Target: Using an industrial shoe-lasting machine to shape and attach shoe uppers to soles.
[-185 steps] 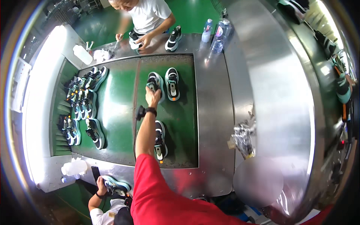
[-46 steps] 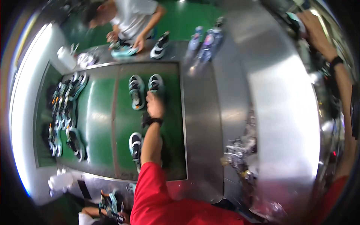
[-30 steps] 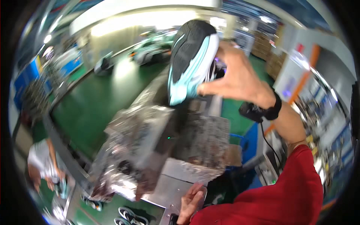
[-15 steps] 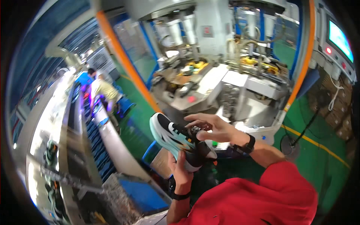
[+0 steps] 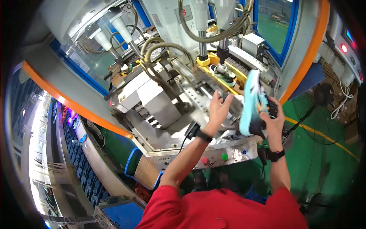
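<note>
Spread fingers, the thumb parted from the forefinger, show on our left hand point(image 5: 218, 113) above the middle of the machine point(image 5: 156, 95); we cannot tell whether the tips touch metal. Those of our right hand point(image 5: 274, 123) pinch a sneaker point(image 5: 248, 105) by its dark upper.

Before us the machine stands pale grey and broad, framed by orange posts and blue-edged windows. A belt line point(image 5: 100, 168) runs down past its left side, and a standing fan point(image 5: 324, 94) is near its right edge. Beside the front left corner we see a brown-topped stool point(image 5: 149, 171).

Our sneaker is held near the machine's front right corner, toe up and tilted: thick pale-teal sole toward the left hand, white toward the toe, black heel, small orange touches. A second shoe point(image 5: 225, 74) sits in a yellow holder farther back. On the column, a sign point(image 5: 183, 14) carries a red character, with a dark handwritten mark below it. Lettering around the red button point(image 5: 205, 160) and green button point(image 5: 225, 157), along the front edge, is too small for us to read.
</note>
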The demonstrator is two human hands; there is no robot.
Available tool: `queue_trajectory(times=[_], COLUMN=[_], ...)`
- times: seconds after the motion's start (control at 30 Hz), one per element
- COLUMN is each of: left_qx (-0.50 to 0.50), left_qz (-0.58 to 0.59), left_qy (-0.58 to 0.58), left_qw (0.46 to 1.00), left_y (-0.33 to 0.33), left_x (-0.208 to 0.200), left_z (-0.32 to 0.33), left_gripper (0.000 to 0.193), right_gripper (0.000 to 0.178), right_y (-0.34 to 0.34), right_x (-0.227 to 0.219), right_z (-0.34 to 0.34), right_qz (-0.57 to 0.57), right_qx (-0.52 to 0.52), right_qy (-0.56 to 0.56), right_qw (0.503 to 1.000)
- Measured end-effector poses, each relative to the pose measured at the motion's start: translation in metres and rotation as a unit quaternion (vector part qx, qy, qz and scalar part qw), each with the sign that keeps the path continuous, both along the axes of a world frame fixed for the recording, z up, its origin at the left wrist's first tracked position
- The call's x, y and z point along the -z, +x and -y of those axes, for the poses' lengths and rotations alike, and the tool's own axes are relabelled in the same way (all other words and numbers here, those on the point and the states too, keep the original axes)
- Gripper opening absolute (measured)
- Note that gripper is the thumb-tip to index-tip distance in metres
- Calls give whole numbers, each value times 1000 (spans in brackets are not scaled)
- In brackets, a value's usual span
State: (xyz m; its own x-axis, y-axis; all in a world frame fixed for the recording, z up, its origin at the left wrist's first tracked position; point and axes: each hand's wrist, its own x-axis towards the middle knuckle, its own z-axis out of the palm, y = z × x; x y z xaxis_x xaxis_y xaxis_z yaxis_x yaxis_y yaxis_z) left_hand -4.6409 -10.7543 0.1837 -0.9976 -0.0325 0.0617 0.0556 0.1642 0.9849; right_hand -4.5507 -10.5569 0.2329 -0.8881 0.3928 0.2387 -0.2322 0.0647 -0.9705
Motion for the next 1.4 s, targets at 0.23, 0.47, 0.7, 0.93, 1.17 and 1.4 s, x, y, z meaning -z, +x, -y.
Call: queue_trajectory(times=[0.23, 0.47, 0.7, 0.93, 1.17, 1.4], left_qx=[-155, -284, -65, -158, -480, -655], left_qz=[120, 163, 271, 205, 109, 162], left_qy=[-189, -244, 411, 314, 269, 300], left_qw=[962, 913, 868, 914, 828, 674], left_y=[-163, -200, -37, 214, 388, 470], left_x=[77, 91, -56, -155, -142, -88], left_z=[-37, 35, 135, 245, 240, 181], left_gripper=[86, 56, 19, 62, 51, 34], right_gripper=[50, 48, 61, 51, 61, 8], right_y=[-23, -90, -284, -324, -283, -7], right_x=[-8, -40, -78, -1, 101, 33], right_z=[-46, -51, 46, 261, 305, 294], right_qz=[68, 70, 224, 241, 212, -250], right_qx=[114, 90, -90, -196, -47, -364], right_qy=[67, 244, 382, 526, 527, 366], right_qw=[989, 963, 892, 791, 822, 819])
